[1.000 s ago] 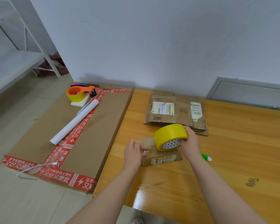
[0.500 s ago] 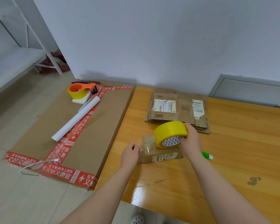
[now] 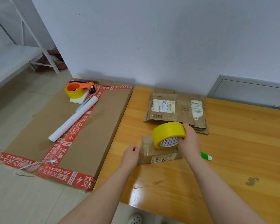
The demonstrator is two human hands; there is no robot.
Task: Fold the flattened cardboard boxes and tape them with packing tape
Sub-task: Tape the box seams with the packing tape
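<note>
A small folded cardboard box (image 3: 158,155) lies on the wooden table (image 3: 233,159), its top shiny with clear tape. My right hand (image 3: 188,141) grips a yellow roll of packing tape (image 3: 167,134), held on edge on the box's top. My left hand (image 3: 130,155) sits at the box's left end with its fingers curled, pinching the tape end there. Behind them, near the wall, lies a stack of flattened cardboard boxes (image 3: 176,110) with shipping labels.
A green and white pen (image 3: 206,156) lies just right of my right wrist. Left of the table lies a big flat carton (image 3: 90,126) with red tape, carrying an orange tape dispenser (image 3: 78,89) and a white paper roll (image 3: 73,119). A metal rack (image 3: 14,50) stands far left.
My left hand slid from the box's top down to its left end, drawing the tape over it. The roll in my right hand stayed on the box.
</note>
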